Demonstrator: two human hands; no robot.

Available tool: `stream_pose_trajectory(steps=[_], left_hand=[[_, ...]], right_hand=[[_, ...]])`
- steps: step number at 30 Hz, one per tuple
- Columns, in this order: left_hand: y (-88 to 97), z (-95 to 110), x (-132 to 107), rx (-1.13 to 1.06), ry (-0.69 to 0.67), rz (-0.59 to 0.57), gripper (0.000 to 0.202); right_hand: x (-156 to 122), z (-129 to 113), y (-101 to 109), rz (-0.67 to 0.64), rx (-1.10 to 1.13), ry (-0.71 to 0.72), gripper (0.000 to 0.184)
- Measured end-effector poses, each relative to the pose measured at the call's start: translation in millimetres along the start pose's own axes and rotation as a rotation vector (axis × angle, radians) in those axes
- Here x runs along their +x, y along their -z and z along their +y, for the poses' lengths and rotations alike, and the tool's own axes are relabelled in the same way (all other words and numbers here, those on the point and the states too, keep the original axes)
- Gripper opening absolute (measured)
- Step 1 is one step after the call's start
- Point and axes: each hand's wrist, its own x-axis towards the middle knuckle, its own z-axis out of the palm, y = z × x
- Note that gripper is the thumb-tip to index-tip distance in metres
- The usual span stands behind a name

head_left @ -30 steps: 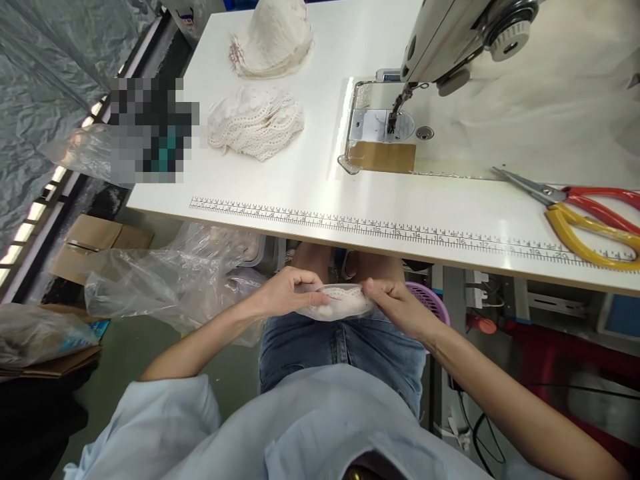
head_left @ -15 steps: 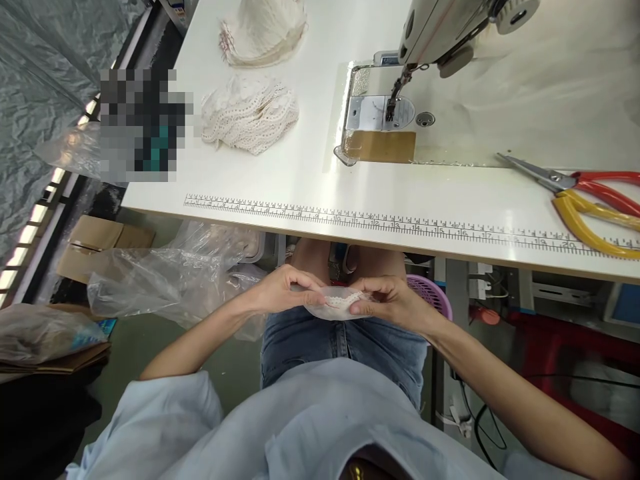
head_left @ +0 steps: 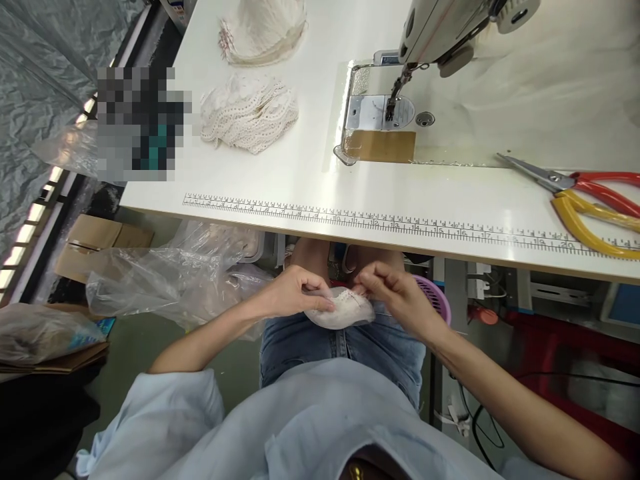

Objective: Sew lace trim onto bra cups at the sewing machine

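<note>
Over my lap, below the table edge, both hands grip one small white lace-edged fabric piece [head_left: 341, 311]. My left hand [head_left: 290, 293] pinches its left side with thumb and fingers closed. My right hand [head_left: 395, 293] pinches its upper right edge, fingers curled. On the white table [head_left: 310, 180] above lie a pile of lace trim pieces [head_left: 249, 115] and a second stack of cream fabric pieces [head_left: 263, 27] farther back. The sewing machine [head_left: 450, 27] stands at the back right, its needle [head_left: 393, 100] over the metal plate.
Red-handled and yellow-handled scissors [head_left: 585, 197] lie at the table's right. A ruler strip [head_left: 390, 223] runs along the front edge. Clear plastic bags [head_left: 165, 280] and cardboard boxes [head_left: 100, 243] sit on the floor at left; a purple basket [head_left: 435, 297] is behind my right hand.
My right hand has shifted up along the piece's top edge, and the piece has turned so its rounded white face shows. My left hand stays on the left side.
</note>
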Motion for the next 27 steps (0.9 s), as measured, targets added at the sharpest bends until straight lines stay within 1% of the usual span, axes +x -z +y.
stream_pose_trajectory(steps=[2,3,5,6,7,10,12,17,22,27], left_hand=[[1.8,0.2,-0.2,-0.011,0.004,-0.006,0.023],[2.9,0.6,-0.4,-0.010,0.005,-0.011,0.023],[4.4,1.8,-0.7,-0.008,0.008,-0.026,0.024],[4.5,2.5,-0.8,-0.011,0.010,-0.035,0.023],[4.4,3.2,-0.8,-0.014,0.011,-0.046,0.023],[3.1,4.4,-1.0,0.009,-0.017,-0.053,0.020],[2.6,4.7,-1.3,0.051,-0.048,-0.042,0.020],[4.7,5.0,-2.7,0.123,-0.083,-0.024,0.022],[7.4,5.4,-2.6,0.070,-0.058,-0.038,0.023],[9.3,2.7,-1.4,0.085,-0.070,-0.028,0.027]], right_hand=[[-1.2,5.0,6.1,0.053,-0.067,0.016,0.029],[-1.9,7.1,9.1,0.067,-0.162,0.053,0.030],[-3.0,8.9,13.6,0.061,-0.383,0.149,0.038],[-3.3,8.3,14.7,0.032,-0.437,0.177,0.042],[-3.2,6.6,14.9,-0.025,-0.430,0.180,0.043],[-0.7,-3.0,10.6,-0.268,-0.208,0.107,0.040],[2.2,-9.5,5.4,-0.345,-0.113,0.072,0.037],[5.8,-13.9,-1.8,-0.302,0.001,-0.033,0.031],[3.6,-10.2,2.5,-0.290,0.049,-0.045,0.023],[3.3,-9.7,5.4,-0.275,0.055,-0.055,0.023]])
